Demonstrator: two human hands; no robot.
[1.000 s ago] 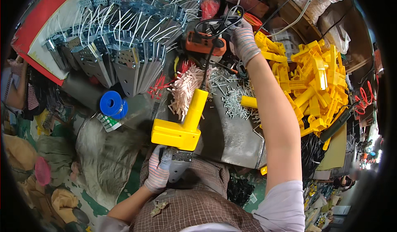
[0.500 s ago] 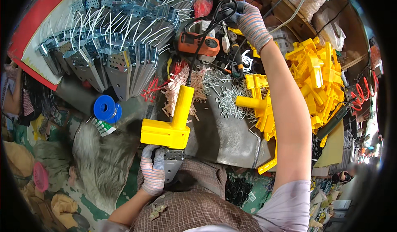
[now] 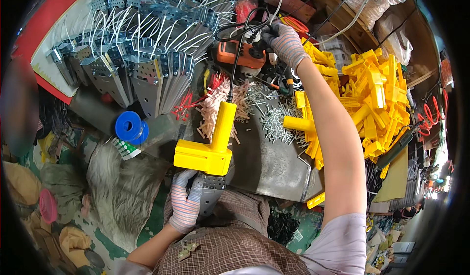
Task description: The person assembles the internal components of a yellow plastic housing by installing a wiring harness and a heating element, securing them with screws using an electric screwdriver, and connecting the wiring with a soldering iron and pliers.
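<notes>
Head view: left hand [image 3: 187, 201], gloved, lower centre of the frame, clasps a perforated metal plate [image 3: 210, 200] fitted beneath a yellow housing [image 3: 203, 156] at centre. Right hand [image 3: 285, 42], gloved, upper centre, has its fingers closed on a looped black cable [image 3: 236, 64], which enters the housing's upper end. Loose screws [image 3: 278, 124] lie right of centre; yellow parts [image 3: 379, 91] are heaped at right.

small workshop, loose screws [image 3: 277, 123], piled yellow casings [image 3: 376, 96]
</notes>
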